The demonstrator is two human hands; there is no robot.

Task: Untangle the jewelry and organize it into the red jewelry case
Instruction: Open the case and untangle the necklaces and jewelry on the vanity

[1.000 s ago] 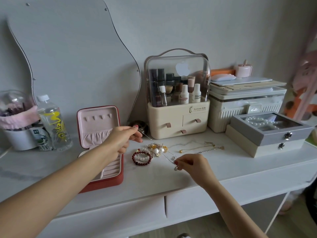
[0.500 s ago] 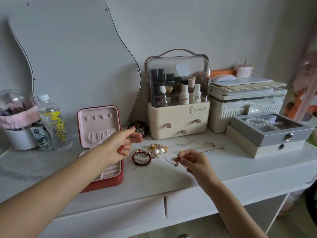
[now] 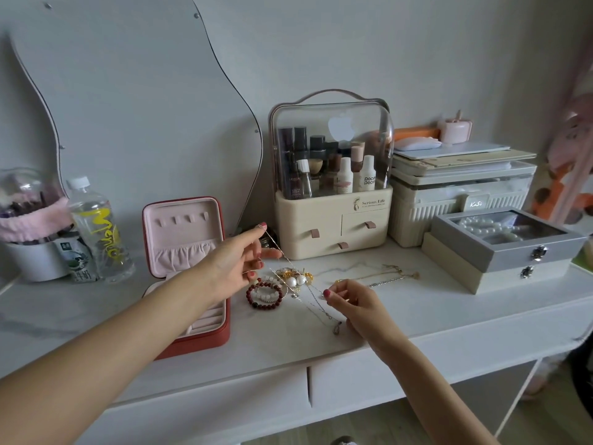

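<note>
Head view: left hand and right hand pinch one thin chain (taut between them)

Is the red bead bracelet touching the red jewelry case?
Apart. The head view shows a strip of bare white tabletop between the red bead bracelet and the right side wall of the red jewelry case.

On the dresser top the open jewelry case lies left of the tangled jewelry pile (a bottle further left), with the cosmetics organizer behind and stacked boxes to the right.
</note>
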